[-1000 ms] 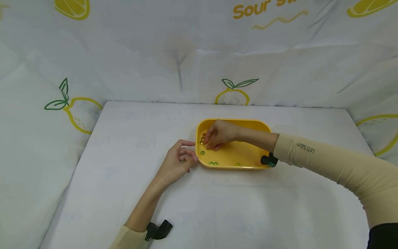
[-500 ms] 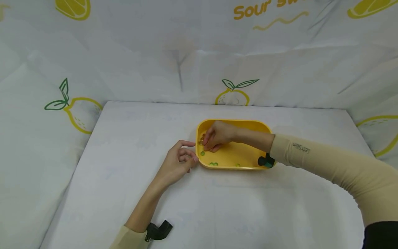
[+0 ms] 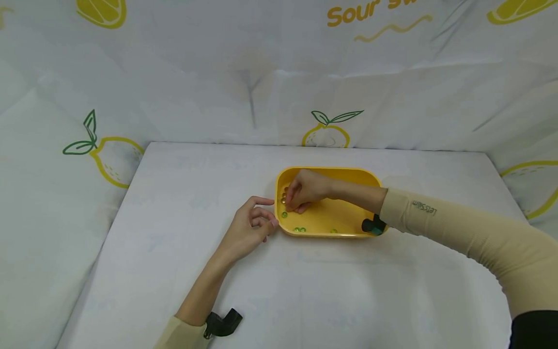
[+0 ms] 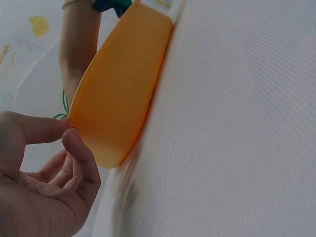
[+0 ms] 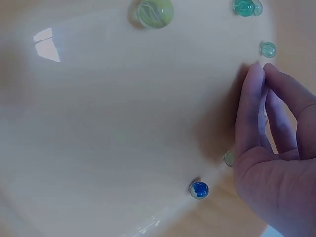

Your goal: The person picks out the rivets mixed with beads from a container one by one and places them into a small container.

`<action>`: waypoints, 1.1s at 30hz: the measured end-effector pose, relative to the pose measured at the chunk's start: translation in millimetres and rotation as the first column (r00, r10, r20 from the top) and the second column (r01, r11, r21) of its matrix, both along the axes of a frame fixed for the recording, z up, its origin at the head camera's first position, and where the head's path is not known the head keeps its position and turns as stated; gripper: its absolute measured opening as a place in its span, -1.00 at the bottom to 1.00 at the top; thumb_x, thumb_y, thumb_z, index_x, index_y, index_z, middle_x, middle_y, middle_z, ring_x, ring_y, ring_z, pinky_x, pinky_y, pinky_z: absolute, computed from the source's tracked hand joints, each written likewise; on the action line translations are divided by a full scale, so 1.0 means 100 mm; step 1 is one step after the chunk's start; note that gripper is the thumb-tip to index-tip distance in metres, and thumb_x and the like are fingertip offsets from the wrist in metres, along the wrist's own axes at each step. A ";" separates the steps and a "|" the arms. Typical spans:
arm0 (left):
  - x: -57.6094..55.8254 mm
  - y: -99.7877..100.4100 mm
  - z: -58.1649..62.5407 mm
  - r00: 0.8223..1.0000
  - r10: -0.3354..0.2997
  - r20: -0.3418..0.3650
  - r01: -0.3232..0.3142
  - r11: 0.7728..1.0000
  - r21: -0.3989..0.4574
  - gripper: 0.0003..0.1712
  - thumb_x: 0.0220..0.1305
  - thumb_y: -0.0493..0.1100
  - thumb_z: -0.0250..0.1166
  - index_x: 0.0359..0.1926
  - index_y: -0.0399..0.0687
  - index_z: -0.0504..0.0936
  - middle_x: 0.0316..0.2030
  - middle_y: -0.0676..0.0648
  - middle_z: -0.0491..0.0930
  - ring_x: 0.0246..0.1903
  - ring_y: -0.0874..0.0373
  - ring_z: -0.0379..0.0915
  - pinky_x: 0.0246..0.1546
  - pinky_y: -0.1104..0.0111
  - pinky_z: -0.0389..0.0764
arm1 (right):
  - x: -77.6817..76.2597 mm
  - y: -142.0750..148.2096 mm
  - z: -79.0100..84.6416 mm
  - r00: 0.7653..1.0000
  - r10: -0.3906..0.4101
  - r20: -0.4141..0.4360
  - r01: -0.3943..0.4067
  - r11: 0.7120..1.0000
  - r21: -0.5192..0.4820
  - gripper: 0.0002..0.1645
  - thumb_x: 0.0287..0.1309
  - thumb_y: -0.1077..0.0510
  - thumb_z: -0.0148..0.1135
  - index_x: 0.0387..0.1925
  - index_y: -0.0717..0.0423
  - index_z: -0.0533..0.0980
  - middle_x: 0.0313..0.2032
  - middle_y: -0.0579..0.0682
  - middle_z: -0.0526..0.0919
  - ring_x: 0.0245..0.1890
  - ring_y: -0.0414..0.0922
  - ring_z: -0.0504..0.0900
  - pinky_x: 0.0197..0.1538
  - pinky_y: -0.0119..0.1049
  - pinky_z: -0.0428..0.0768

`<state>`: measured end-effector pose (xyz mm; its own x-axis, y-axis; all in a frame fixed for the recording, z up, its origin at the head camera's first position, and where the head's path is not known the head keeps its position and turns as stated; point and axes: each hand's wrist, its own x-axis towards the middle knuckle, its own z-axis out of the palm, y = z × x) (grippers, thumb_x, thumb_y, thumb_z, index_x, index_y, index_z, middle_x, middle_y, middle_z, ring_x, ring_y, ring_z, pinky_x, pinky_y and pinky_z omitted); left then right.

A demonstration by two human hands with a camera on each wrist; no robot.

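A shallow yellow tray (image 3: 331,213) holds several glass marbles. My right hand (image 3: 307,190) reaches down into its left part, thumb and index fingertips close together beside a short row of amber-looking marbles (image 3: 284,196). In the right wrist view those fingertips point toward a small teal marble (image 5: 268,50), apart from it. Whether a marble sits between them is hidden. At the tray's left end, my left hand (image 3: 247,227) touches the rim with an extended index finger, the thumb near the front corner. The left wrist view shows the tray's outer wall (image 4: 118,84) beside these fingers.
A green marble (image 3: 285,214) lies near the left wall, with a pair of green marbles (image 3: 300,230) and a lone one (image 3: 333,231) along the front wall. A blue marble (image 5: 199,189) shows in the right wrist view. White cloth (image 3: 196,179) covers the table.
My right hand has shifted very slightly left and down inside the tray, and the amber-looking marbles beside it have moved a little. My left hand stays at the rim.
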<state>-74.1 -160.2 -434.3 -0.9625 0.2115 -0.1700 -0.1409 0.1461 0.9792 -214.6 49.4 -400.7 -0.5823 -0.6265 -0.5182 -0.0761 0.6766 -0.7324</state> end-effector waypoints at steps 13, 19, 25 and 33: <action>0.00 0.00 -0.01 1.000 0.003 0.004 -0.003 1.000 -0.008 -0.45 0.39 -0.36 0.30 0.36 -0.08 0.48 -0.12 -0.24 0.72 -0.28 -0.06 0.64 -0.37 0.41 0.68 | -0.03 0.10 0.16 0.999 -0.032 0.017 0.033 0.998 -0.045 -0.84 0.36 0.26 0.44 -0.09 0.25 0.79 -0.12 0.10 0.88 -0.34 -0.22 0.81 -0.09 -0.30 0.87; -0.01 0.00 0.00 1.000 0.000 0.001 0.000 1.000 -0.007 -0.45 0.40 -0.36 0.32 0.36 -0.08 0.48 -0.12 -0.25 0.72 -0.29 -0.07 0.64 -0.38 0.41 0.67 | -0.03 0.21 0.26 0.998 -0.054 -0.012 0.053 0.996 -0.075 -0.79 0.35 0.23 0.46 -0.04 0.22 0.79 -0.09 0.13 0.89 -0.29 -0.18 0.86 -0.06 -0.29 0.87; -0.02 0.01 0.02 1.000 0.007 0.001 -0.007 1.000 -0.014 -0.45 0.40 -0.35 0.33 0.36 -0.04 0.48 -0.12 -0.24 0.73 -0.29 -0.09 0.64 -0.38 0.42 0.66 | -0.01 0.34 0.40 0.995 -0.092 -0.041 0.087 0.991 -0.106 -0.79 0.35 0.21 0.47 -0.03 0.21 0.77 -0.09 0.20 0.88 -0.25 -0.14 0.85 -0.02 -0.28 0.87; 0.00 0.02 0.01 1.000 0.015 0.010 -0.014 1.000 -0.009 -0.43 0.38 -0.36 0.31 0.37 -0.04 0.49 -0.15 -0.19 0.72 -0.30 -0.06 0.62 -0.37 0.43 0.66 | 0.07 0.55 0.50 0.990 -0.133 -0.052 0.127 0.986 -0.111 -0.74 0.33 0.15 0.51 -0.02 0.19 0.77 -0.13 0.18 0.86 -0.21 -0.11 0.84 0.08 -0.12 0.87</action>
<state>-73.8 -158.6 -433.7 -0.9636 0.1961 -0.1816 -0.1530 0.1523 0.9764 -207.9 104.1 -350.3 -0.6898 -0.5936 -0.4146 -0.0376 0.6012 -0.7982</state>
